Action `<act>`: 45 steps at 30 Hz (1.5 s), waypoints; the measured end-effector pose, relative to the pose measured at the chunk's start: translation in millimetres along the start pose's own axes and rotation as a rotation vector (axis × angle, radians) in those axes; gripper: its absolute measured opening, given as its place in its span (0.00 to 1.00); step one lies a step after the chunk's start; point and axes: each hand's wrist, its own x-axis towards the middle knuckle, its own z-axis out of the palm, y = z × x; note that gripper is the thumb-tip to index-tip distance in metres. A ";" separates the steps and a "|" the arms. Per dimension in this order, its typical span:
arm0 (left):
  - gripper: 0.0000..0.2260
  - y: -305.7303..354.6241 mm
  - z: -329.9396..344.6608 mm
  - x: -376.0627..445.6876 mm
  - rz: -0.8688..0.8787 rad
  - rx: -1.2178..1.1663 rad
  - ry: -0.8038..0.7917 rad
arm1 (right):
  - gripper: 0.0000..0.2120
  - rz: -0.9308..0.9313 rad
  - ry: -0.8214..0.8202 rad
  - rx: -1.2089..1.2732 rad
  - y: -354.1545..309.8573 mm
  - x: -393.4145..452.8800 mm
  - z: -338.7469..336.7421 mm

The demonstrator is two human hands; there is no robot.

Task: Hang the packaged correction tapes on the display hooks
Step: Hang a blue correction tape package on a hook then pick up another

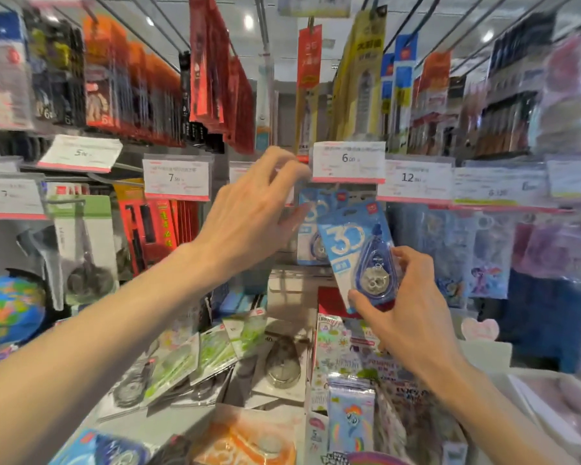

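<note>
My right hand [406, 317] grips a blue packaged correction tape [356, 243] by its lower end, holding it tilted just below the white "6" price tag [349, 161]. Behind it, another blue correction tape pack [311, 209] hangs on the display hook under that tag. My left hand [252, 213] is raised beside the hanging pack, fingers spread and curled, with the thumb against that pack's left edge. The hook itself is hidden behind the tag and my fingers.
Price tags marked "7" [176, 178] and "12" [413, 179] flank the spot. Green and grey correction tape packs [195, 360] lie piled on the shelf below, with sticker packs [349, 360] to their right. A globe [9, 308] sits at far left. Orange [245, 444] and blue packs lie nearest me.
</note>
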 end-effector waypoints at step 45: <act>0.12 -11.5 -0.6 18.0 0.047 -0.061 0.006 | 0.39 0.146 -0.102 -0.231 -24.9 53.6 58.6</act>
